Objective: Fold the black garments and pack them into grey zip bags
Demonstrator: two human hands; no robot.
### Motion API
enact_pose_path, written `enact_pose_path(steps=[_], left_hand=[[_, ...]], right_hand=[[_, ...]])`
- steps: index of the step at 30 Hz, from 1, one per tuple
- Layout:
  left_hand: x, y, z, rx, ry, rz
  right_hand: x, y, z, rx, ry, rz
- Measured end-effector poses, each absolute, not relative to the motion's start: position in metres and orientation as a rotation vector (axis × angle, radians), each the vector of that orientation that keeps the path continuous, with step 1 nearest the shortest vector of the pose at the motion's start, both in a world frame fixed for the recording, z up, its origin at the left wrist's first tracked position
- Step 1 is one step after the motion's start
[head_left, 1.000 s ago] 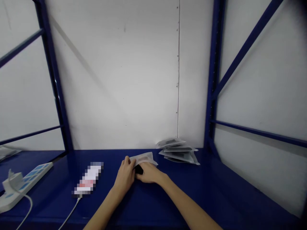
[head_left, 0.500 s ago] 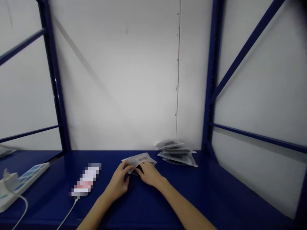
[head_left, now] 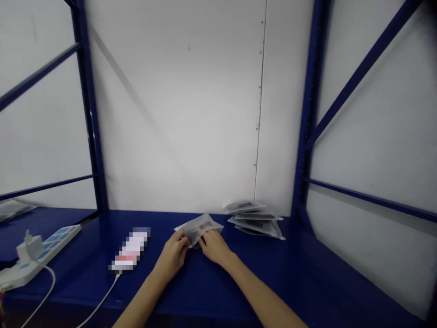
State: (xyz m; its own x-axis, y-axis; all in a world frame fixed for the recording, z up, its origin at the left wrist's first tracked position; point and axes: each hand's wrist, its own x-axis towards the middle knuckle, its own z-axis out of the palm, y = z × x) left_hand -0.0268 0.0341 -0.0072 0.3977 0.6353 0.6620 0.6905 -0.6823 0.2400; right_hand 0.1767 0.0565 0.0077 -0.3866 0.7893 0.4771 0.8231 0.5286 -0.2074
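Note:
A translucent frosted plastic bag [head_left: 196, 226] lies on the blue shelf in front of me. My left hand [head_left: 175, 252] is closed on its near left edge, thumb and fingers pinching the plastic. My right hand [head_left: 214, 246] reaches into the bag's near opening. Its fingers are partly covered by the plastic and show only as a blurred brownish shape through it. Whether they hold anything inside is hidden. Right of the bag, against the back wall, lies a loose pile of similar frosted bags [head_left: 256, 221] with dark contents.
A blurred-out phone [head_left: 131, 250] on a white cable [head_left: 102, 298] lies to the left. Beyond it is a white power strip [head_left: 58, 246] with a plugged-in charger [head_left: 30, 249]. Blue rack posts [head_left: 92, 114] and braces frame the shelf [head_left: 266, 278]; a white wall [head_left: 184, 114] closes the back.
The view has shifted slightly, moving the surroundings rightward. My left fingers have curled tighter on the bag's edge, and its near flap is drawn down a little. My right hand stays inside the opening.

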Motion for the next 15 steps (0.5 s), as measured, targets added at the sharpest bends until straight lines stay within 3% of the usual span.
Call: enact_pose_path(steps=[10,15], left_hand=[[-0.031,0.036,-0.008,-2.429,-1.312,-1.253],[-0.031,0.033,-0.008,-2.56,-1.204,-1.379]], right_hand=[[0.17,0.028,0.029,-0.738,-2.284,-0.242],[0.162,0.031,0.018,-0.715,-2.333,-0.27]])
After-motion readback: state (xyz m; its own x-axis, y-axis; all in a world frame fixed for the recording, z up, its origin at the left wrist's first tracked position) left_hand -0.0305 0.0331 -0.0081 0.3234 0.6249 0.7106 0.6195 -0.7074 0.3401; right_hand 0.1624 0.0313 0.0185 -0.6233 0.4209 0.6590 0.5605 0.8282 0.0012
